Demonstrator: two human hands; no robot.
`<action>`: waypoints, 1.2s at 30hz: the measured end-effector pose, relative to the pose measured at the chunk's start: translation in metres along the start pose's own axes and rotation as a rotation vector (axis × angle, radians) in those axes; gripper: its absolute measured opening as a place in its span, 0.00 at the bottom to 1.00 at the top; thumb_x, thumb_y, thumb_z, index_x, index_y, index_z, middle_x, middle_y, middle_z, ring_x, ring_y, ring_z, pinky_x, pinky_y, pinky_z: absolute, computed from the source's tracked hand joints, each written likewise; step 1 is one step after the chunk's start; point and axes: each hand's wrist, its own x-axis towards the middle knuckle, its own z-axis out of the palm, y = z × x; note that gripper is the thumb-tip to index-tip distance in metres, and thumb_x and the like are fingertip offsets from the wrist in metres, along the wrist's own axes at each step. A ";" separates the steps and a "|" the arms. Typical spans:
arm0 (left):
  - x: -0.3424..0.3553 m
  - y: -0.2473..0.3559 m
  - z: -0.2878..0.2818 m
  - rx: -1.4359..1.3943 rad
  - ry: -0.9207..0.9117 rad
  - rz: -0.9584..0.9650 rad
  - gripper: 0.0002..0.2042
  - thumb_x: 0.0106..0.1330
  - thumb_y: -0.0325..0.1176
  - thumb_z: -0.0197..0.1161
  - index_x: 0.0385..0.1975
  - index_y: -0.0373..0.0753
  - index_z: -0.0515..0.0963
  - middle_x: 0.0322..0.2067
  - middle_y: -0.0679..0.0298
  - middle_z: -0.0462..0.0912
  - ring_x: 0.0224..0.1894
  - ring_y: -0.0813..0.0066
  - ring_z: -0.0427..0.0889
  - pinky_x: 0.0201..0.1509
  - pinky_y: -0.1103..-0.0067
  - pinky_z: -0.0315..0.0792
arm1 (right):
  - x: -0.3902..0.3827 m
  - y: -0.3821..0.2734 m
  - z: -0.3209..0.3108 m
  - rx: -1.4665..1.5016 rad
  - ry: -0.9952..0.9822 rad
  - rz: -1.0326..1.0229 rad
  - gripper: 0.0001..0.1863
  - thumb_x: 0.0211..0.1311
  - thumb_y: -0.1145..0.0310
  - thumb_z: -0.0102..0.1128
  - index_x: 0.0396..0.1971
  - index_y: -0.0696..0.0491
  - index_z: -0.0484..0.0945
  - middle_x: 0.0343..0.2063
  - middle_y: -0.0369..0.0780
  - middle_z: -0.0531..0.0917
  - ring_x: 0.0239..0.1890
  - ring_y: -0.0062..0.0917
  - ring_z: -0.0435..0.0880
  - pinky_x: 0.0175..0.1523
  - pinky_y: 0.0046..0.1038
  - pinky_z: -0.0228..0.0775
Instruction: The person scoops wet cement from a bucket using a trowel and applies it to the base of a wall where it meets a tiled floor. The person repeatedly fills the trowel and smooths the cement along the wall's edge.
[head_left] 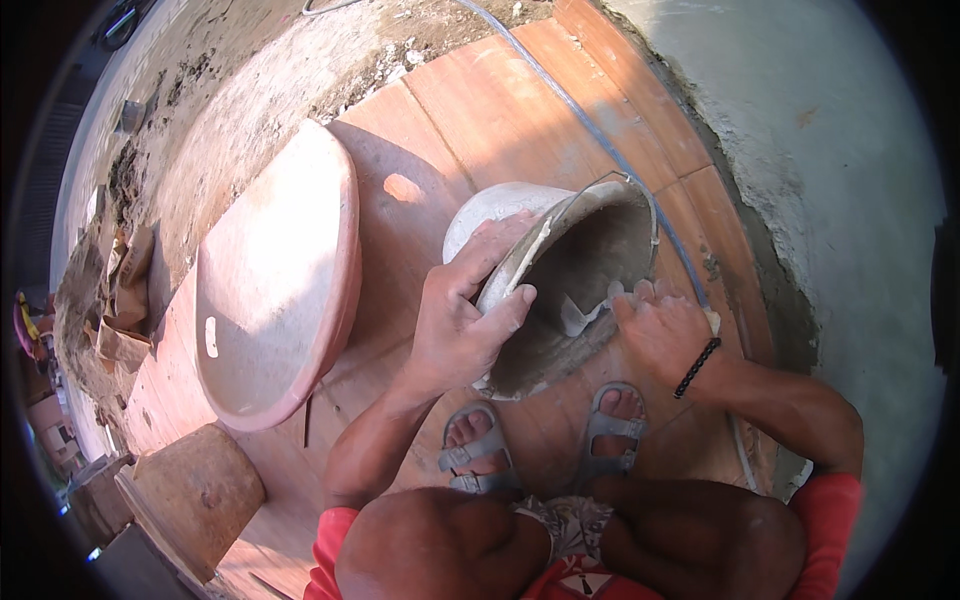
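Note:
A cement-smeared bucket (505,205) leans on its side between my feet and the tub, its mouth turned toward me. My left hand (470,305) grips the bucket's rim, thumb on the inside and fingers over the outer wall. In my right hand (665,325) is a trowel (578,318), its small pale blade inside the bucket near the lower wall. The end of its handle shows behind my fist. Grey residue coats the bucket's inside, and a thin wire handle (655,215) rises at the far rim.
To the left a large pinkish basin (350,230) stands tilted on the orange tiles (450,100). An overturned brown bucket (205,490) lies at lower left. A blue-grey hose (580,115) crosses the tiles behind the bucket. Wet grey cement (850,200) spreads along the right; crumpled paper sacks (128,285) lie far left.

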 end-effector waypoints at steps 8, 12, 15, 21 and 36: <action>-0.003 -0.003 0.005 -0.061 0.097 -0.033 0.26 0.57 0.25 0.59 0.58 0.30 0.71 0.56 0.50 0.77 0.64 0.64 0.70 0.74 0.66 0.48 | -0.007 -0.003 -0.007 0.176 0.029 -0.034 0.18 0.56 0.70 0.54 0.48 0.55 0.75 0.34 0.46 0.81 0.39 0.41 0.82 0.40 0.39 0.77; 0.000 -0.001 0.006 -0.037 0.126 -0.037 0.25 0.59 0.24 0.59 0.58 0.27 0.71 0.55 0.52 0.77 0.60 0.69 0.71 0.71 0.70 0.53 | -0.011 0.001 -0.003 0.303 0.066 -0.011 0.20 0.55 0.70 0.56 0.50 0.52 0.76 0.33 0.46 0.81 0.38 0.42 0.82 0.41 0.41 0.75; 0.000 -0.001 0.009 -0.033 0.157 -0.035 0.25 0.60 0.24 0.59 0.59 0.27 0.70 0.55 0.53 0.77 0.59 0.69 0.72 0.69 0.72 0.57 | -0.018 0.004 0.008 0.449 0.093 0.019 0.20 0.54 0.70 0.58 0.49 0.53 0.76 0.32 0.47 0.81 0.35 0.44 0.82 0.41 0.42 0.74; -0.003 -0.002 0.004 -0.214 0.327 -0.121 0.23 0.65 0.29 0.61 0.58 0.25 0.70 0.53 0.56 0.77 0.56 0.72 0.74 0.63 0.76 0.64 | -0.017 -0.005 0.018 1.000 0.227 0.008 0.20 0.52 0.71 0.60 0.48 0.60 0.77 0.32 0.52 0.82 0.35 0.47 0.83 0.40 0.40 0.76; -0.031 -0.033 -0.038 -0.378 0.550 -0.095 0.22 0.69 0.32 0.51 0.59 0.27 0.67 0.53 0.53 0.76 0.54 0.67 0.76 0.62 0.74 0.65 | -0.113 0.022 0.064 1.066 0.195 0.469 0.22 0.54 0.67 0.67 0.48 0.61 0.75 0.36 0.50 0.81 0.41 0.37 0.84 0.46 0.32 0.74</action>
